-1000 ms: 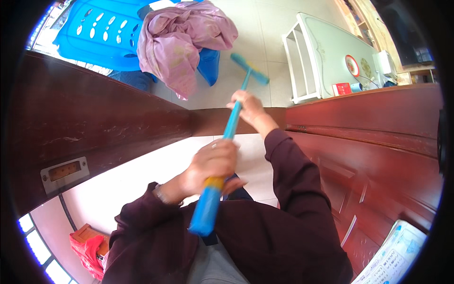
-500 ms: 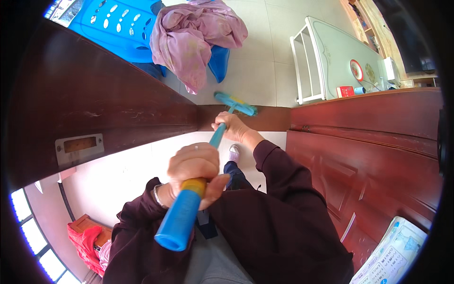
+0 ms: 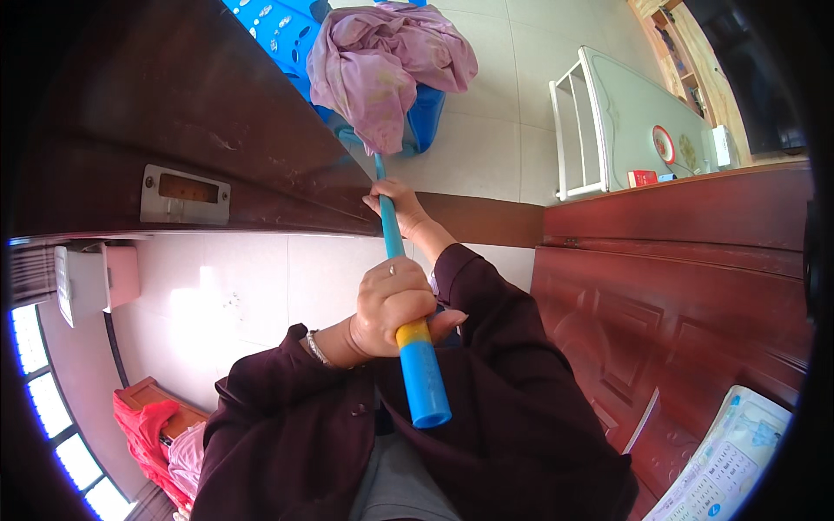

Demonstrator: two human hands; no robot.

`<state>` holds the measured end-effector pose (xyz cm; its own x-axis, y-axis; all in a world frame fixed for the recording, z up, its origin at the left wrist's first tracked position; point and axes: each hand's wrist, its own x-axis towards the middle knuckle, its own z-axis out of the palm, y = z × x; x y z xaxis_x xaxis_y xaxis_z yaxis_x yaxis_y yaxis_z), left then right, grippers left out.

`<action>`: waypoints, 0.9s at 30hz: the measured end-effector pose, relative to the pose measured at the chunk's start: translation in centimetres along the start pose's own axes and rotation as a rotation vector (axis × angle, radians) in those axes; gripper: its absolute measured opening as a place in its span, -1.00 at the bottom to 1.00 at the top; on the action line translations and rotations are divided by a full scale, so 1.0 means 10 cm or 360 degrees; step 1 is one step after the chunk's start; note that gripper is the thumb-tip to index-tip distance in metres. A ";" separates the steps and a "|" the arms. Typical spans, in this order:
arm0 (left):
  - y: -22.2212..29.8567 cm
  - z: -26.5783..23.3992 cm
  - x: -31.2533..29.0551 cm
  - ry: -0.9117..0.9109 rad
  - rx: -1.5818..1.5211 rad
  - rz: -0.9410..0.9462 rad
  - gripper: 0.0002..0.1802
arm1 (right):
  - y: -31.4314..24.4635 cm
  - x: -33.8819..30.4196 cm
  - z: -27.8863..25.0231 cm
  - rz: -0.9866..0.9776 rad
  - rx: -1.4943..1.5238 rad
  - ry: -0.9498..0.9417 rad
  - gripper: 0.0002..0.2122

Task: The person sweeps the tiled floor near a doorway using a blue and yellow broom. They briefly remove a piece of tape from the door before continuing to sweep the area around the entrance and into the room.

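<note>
Both my hands grip the long blue handle of a broom [image 3: 393, 233], which slants away from my body. My left hand [image 3: 393, 300], with a ring and a bracelet, is closed around it just above the yellow band and blue end grip. Farther down the pole, my right hand [image 3: 403, 208] is wrapped around the turquoise shaft. The far end reaches across the brown door sill [image 3: 469, 219] to the floor by a blue plastic chair [image 3: 426, 119]. A pink cloth [image 3: 391, 65] draped on the chair and the door edge hide most of the broom head.
A dark red door [image 3: 217, 113] with a metal latch plate stands at my left, a red panelled door [image 3: 660, 321] at my right. Beyond the sill is a glass-topped table [image 3: 630, 113] with white legs. A red cloth [image 3: 148, 438] lies at lower left.
The broom head has moved left from the sill to beside the chair, partly out of sight. My right hand shifted slightly left and away; my left hand swung right with the handle's end.
</note>
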<state>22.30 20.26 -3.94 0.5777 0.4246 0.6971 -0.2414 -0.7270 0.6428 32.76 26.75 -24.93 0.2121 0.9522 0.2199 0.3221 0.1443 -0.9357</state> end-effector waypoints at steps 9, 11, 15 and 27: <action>-0.04 -0.13 0.13 -0.0110 -0.0191 -0.0053 -0.78 | -0.01 0.11 -0.27 -0.0374 -0.0439 0.0250 -0.81; -0.05 -0.09 0.11 -0.0114 -0.0252 -0.0002 -0.78 | -0.04 0.14 -0.35 -0.0364 -0.0444 0.0188 -0.81; -0.11 0.00 0.15 0.0053 -0.0165 -0.0028 -0.75 | 0.07 0.19 -0.44 -0.0331 -0.0592 0.0067 -0.81; -0.22 -0.16 -0.22 0.0439 0.0042 -0.0165 -0.70 | 0.20 0.35 -0.05 -0.0299 -0.0363 -0.0506 -0.81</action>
<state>20.37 21.76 -6.35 0.3637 0.6252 0.6906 -0.1698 -0.6845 0.7090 34.59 30.20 -25.90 -0.1529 0.9558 0.2511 0.5313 0.2937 -0.7946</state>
